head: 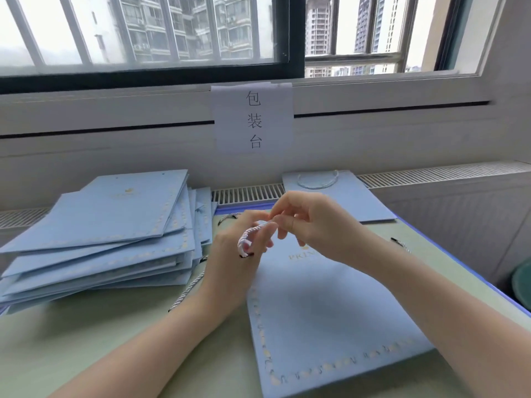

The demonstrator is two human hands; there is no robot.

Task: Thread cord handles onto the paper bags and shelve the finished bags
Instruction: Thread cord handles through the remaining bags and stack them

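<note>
Both hands are up over the flat paper bag (330, 311), working one white cord (253, 235). The left hand (238, 254) has it curled between its fingers while the right hand (310, 222) pinches the tip, probably lining it up for a hole near the bag's far edge. Left of that bag sits a stack of bags (100, 234), likely unthreaded. Behind it leans a finished bag (339, 196) with its handle on.

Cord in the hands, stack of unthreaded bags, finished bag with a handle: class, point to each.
cord (253, 231): head view, on its twisted middle.
stack of unthreaded bags (115, 216): head view, on the top bag's face.
finished bag (356, 199): head view, on its front face.
</note>
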